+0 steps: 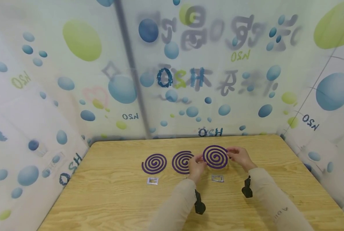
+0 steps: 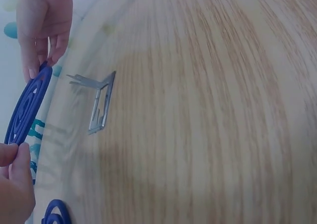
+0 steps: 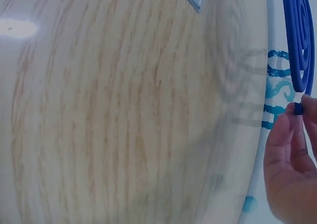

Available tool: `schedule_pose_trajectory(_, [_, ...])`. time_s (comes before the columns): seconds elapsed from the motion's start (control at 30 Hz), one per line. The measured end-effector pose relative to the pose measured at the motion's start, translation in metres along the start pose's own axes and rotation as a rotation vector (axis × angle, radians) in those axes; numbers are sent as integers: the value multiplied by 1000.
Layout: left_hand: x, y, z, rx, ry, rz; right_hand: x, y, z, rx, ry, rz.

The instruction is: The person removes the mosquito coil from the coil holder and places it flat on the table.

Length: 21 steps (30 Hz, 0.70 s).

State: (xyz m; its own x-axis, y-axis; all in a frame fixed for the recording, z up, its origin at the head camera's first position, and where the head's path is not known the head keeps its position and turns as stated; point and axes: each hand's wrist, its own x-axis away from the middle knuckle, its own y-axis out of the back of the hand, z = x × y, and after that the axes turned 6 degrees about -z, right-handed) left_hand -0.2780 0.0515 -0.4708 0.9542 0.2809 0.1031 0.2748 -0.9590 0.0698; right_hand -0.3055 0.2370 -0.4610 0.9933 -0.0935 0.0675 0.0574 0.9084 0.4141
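Note:
Raised above the table, a purple mosquito coil [image 1: 215, 157] is held between both hands. My left hand [image 1: 197, 167] pinches its left edge between thumb and fingers, also seen in the left wrist view. At the other side my right hand [image 1: 242, 157] pinches the coil's outer end, and the right wrist view shows that tip [image 3: 298, 108] between thumb and fingers. Below the coil lies a small metal coil stand [image 1: 217, 181], with a prong bent upward in the left wrist view. A second mosquito coil [image 1: 185, 162] lies partly behind the left hand.
Further left on the wooden table [image 1: 111, 192] lies a third mosquito coil [image 1: 154, 163], with another metal stand [image 1: 149, 181] just in front of it. Behind the table hangs a patterned curtain [image 1: 172, 106], with more of it at both sides.

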Motion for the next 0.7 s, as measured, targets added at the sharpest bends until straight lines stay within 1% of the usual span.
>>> schedule_pose_trajectory(0.13, [0,0,5,-35,-12,-10,0,-1,-2,-28,-10,-12])
schedule_pose_trajectory(0.3, [0,0,6,-90,-21,-20,-3,-4,-7,-42,-32,-34])
schedule_pose_trajectory(0.47, [0,0,6,-104,-21,-16,-6,-7,-11,-41,-33,-53])
schedule_pose_trajectory(0.6, [-1,-2,6,-93,15,4,-6,-8,-14,-40,-41,-67])
schedule_pose_trajectory(0.7, [-4,-2,10,-93,15,23,-6,-10,-16,-27,-47,-74])
